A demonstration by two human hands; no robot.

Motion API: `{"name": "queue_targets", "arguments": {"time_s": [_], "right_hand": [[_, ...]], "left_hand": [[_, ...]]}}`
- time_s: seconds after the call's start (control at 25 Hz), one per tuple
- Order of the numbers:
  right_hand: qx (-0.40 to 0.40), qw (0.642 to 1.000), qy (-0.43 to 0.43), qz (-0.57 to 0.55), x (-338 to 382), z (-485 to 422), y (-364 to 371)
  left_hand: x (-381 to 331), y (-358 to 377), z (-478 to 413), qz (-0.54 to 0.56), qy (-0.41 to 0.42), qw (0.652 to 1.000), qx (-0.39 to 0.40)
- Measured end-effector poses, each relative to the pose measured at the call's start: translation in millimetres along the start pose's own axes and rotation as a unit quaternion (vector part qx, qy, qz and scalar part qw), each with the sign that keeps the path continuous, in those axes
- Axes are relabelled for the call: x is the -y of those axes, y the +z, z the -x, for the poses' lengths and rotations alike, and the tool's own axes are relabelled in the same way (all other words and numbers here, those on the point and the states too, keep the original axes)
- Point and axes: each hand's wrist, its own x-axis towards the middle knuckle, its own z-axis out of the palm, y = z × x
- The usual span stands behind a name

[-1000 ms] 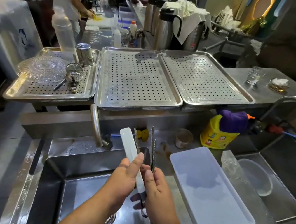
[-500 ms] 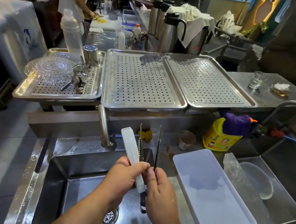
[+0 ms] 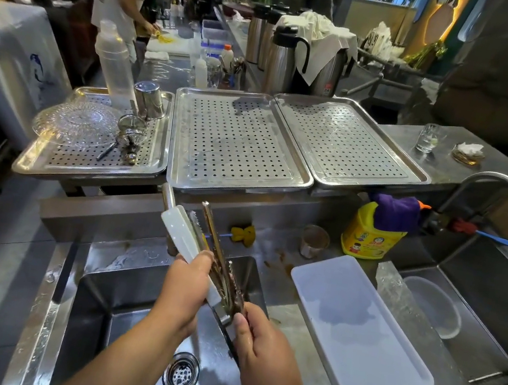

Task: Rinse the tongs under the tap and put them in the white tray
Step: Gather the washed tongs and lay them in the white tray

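Note:
Both hands are over the left sink basin [image 3: 115, 300]. My left hand [image 3: 186, 285] is closed around a flat white plastic utensil [image 3: 178, 228] that points up and to the left. Serrated metal tongs [image 3: 216, 246] lie slanted against it, tips up near the tap [image 3: 168, 196]. My right hand [image 3: 259, 336] pinches the tongs' lower end. No running water shows at the tap. The white tray [image 3: 356, 338] lies on the steel counter just right of the basin, with nothing in it.
A drain [image 3: 180, 373] sits at the basin floor. Behind the sink are three perforated steel trays [image 3: 236, 146], a yellow detergent bottle [image 3: 373, 231] and a small cup [image 3: 314, 241]. A second sink [image 3: 479, 294] holds a plastic bowl. A person works at the far counter.
The metal tongs have tipped from upright to slanting left against the white utensil. My right hand has slid down to their lower end, and both hands sit slightly lower.

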Motion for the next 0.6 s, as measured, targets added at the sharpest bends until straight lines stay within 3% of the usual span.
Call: {"name": "queue_targets", "arguments": {"time_s": [0.28, 0.6], "right_hand": [[0.01, 0.999, 0.029, 0.026, -28, -2, -17], [0.073, 0.993, -0.032, 0.085, -41, 0, -30]], "left_hand": [[-20, -12, -26, 0.166, -0.008, 0.986, -0.017], [-23, -18, -29, 0.203, -0.017, 0.978, 0.037]]}}
